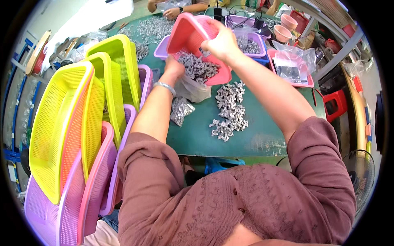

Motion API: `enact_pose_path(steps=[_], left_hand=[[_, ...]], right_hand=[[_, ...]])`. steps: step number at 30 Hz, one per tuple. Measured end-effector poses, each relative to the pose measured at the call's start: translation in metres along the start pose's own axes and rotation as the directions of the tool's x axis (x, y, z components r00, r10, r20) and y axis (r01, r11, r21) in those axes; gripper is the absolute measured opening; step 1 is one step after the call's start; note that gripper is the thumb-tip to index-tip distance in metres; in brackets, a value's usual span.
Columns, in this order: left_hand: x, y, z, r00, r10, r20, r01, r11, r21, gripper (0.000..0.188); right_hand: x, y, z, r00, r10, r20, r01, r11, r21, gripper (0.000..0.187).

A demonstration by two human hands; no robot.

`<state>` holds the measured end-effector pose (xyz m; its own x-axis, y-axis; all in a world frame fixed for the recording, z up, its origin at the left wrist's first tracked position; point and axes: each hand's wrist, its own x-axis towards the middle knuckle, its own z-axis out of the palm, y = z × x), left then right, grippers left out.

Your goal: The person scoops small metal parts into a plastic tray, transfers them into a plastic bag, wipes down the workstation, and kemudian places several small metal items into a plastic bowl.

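A pink plastic basket (186,35) is tipped steeply over the table, and small grey metal parts (199,67) are heaped at its low side. My right hand (221,43) is closed on the basket's upper right rim. At the basket's lower left edge is my closed left hand (174,69), with the edge of a clear plastic bag (197,91) by its fingers; the fingertips are partly hidden. The bag sits beneath the basket's low edge. A filled bag of grey parts (180,110) lies nearer me, beside a loose pile of metal parts (230,108).
Stacked yellow-green baskets (61,127) and purple baskets (45,209) stand at my left. Across the green table (266,135), a co-worker's hands (172,12) are near spread metal parts (154,28). A pink tray (293,78) with bagged items is at right, near a red stool (336,104).
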<state>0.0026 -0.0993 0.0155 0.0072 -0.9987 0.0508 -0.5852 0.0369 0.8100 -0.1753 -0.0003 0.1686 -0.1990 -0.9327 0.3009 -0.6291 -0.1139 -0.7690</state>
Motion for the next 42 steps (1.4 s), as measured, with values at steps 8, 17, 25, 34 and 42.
enact_pose_path(steps=[8,17,25,34,42], left_hand=[[0.008,-0.006,0.0,0.97,0.154,-0.187,-0.153,0.988,0.024,0.054],[-0.011,0.018,-0.023,0.985,0.068,-0.159,-0.062,0.997,0.041,0.058],[-0.015,0.017,-0.021,0.975,0.176,-0.136,-0.192,0.974,-0.121,0.052],[-0.049,0.035,-0.035,0.988,0.096,-0.122,-0.051,0.944,0.326,0.061],[-0.071,0.047,-0.011,0.985,0.156,-0.077,-0.128,0.949,0.289,0.057]], right_hand=[[0.002,-0.021,0.006,0.98,-0.17,-0.107,0.154,0.978,-0.144,0.075],[-0.011,-0.049,0.006,0.946,-0.324,-0.004,0.314,0.921,-0.228,0.075],[-0.01,-0.056,-0.011,0.873,-0.487,-0.004,0.474,0.851,-0.227,0.073],[-0.026,-0.044,-0.08,0.898,-0.441,-0.003,0.427,0.871,-0.242,0.066],[-0.049,0.098,-0.178,1.0,-0.017,0.007,0.009,0.798,0.603,0.063]])
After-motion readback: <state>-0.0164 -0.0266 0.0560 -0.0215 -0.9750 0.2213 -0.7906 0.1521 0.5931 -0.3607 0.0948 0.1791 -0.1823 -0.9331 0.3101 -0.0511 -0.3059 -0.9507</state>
